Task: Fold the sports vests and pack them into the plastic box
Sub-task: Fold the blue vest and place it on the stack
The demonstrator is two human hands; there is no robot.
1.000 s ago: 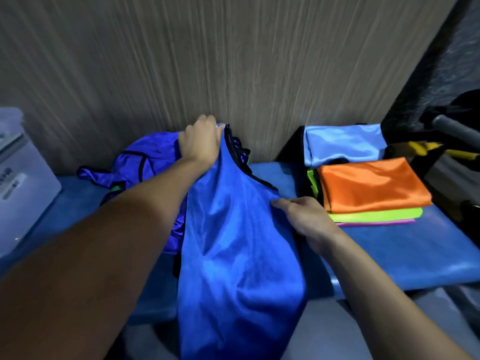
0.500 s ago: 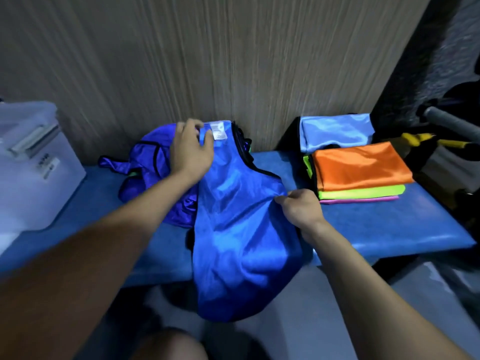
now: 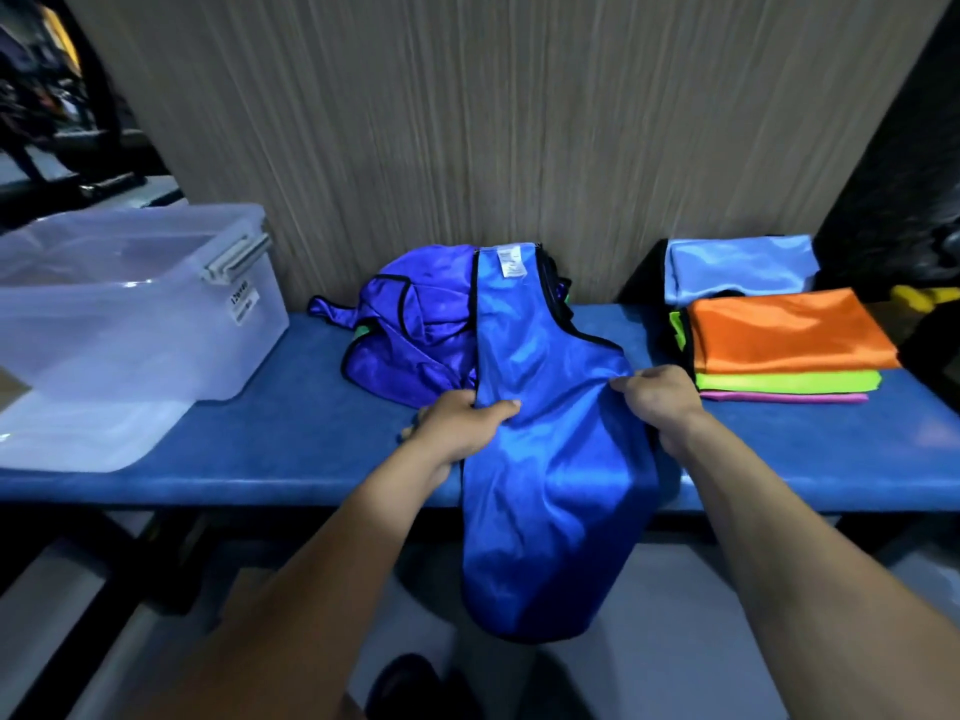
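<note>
Blue satin, the sports vest (image 3: 545, 449) lies lengthwise across the blue bench (image 3: 291, 439), its labelled neck against the wood-grain wall (image 3: 467, 122) and its hem hanging over the near edge. The left hand (image 3: 460, 426) pinches the vest's left edge, thumb on top; the right hand (image 3: 662, 402) grips the right edge with curled fingers, so the vest is stretched between them. A crumpled purple vest (image 3: 410, 335) lies just left. The clear plastic box (image 3: 130, 304) stands at far left, open. Folded vests (image 3: 779, 345) are stacked at right.
</note>
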